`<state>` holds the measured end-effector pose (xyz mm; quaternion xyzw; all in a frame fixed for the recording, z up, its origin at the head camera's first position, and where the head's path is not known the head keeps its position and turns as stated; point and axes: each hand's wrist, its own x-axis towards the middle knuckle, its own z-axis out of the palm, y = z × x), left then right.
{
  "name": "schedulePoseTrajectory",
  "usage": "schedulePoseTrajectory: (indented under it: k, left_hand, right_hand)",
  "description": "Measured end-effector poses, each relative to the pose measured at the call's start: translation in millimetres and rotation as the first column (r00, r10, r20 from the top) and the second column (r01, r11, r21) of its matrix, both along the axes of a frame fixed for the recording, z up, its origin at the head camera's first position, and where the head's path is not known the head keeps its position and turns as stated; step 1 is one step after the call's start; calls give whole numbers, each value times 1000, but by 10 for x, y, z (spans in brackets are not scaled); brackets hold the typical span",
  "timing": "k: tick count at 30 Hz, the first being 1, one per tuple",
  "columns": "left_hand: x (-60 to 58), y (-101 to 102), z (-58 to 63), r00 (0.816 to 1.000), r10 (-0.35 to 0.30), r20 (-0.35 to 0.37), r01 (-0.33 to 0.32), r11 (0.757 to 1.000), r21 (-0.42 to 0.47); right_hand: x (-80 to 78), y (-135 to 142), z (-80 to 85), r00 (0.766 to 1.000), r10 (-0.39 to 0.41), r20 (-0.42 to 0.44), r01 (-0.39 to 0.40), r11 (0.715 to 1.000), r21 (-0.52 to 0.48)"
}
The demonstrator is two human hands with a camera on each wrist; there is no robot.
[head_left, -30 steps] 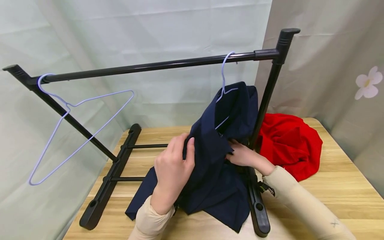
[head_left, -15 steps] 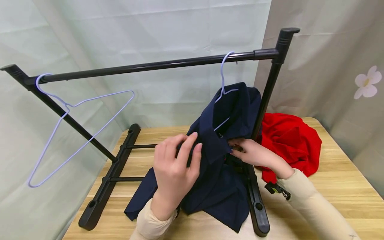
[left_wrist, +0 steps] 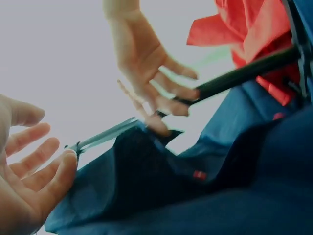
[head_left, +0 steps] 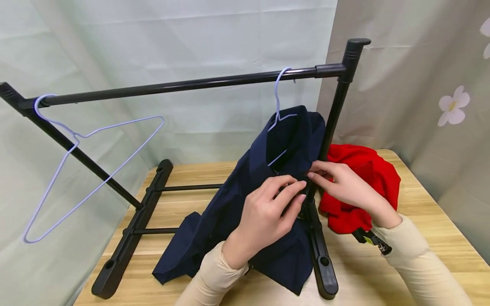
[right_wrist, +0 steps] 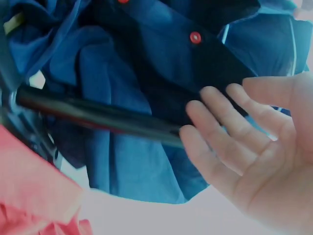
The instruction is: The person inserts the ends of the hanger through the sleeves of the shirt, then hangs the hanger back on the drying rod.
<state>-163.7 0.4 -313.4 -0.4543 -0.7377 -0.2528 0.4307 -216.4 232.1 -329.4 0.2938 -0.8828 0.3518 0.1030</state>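
A navy shirt [head_left: 237,182] with red buttons [right_wrist: 195,37] hangs unbuttoned at the collar on a lilac wire hanger [head_left: 278,100], which hooks over the black rail. My left hand [head_left: 268,212] is in front of the collar, its fingers loosely bent and apart, with no cloth visible between them. In the left wrist view, one of its fingertips is close to the shirt edge. My right hand [head_left: 344,182] pinches the right collar edge between thumb and forefinger. Its other fingers stay spread in the right wrist view. Part of the shirt front is hidden behind my left hand.
The black clothes rack [head_left: 183,85] stands on a wooden table [head_left: 421,238]. A bare lilac hanger [head_left: 95,136] hangs at its left end. Red cloth [head_left: 360,182] lies heaped to the right, beyond the rack's right post [head_left: 337,114]. Curtains surround the table.
My left hand has left the shirt's left side and moved right, in front of the collar. My right hand has moved up and right along the collar. The view has turned slightly right.
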Motion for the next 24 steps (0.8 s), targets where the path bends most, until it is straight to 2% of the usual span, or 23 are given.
schedulePoseTrajectory:
  k: [5, 9, 14, 18, 21, 24]
  left_hand:
    - [-100, 193, -113, 997, -13, 81, 17, 999, -50]
    - [-167, 337, -221, 987, -24, 157, 39, 995, -95]
    - [-260, 439, -398, 968, -10, 250, 45, 990, -133]
    - [-341, 505, -536, 947, -1, 321, 56, 985, -162]
    - [-389, 577, -623, 933, -5, 361, 77, 979, -186]
    - [-427, 667, -694, 935, 0, 355, 81, 974, -212]
  right_hand:
    - [26, 167, 24, 994, -93, -56, 92, 995, -36]
    - [42, 306, 51, 981, -172, -87, 164, 982, -94]
    - [46, 461, 72, 954, -259, -153, 230, 956, -181]
    - [17, 582, 46, 921, -328, -211, 278, 931, -237]
    - [-13, 665, 17, 903, -383, -196, 328, 908, -262]
    - [-54, 746, -24, 891, -427, -157, 378, 887, -264]
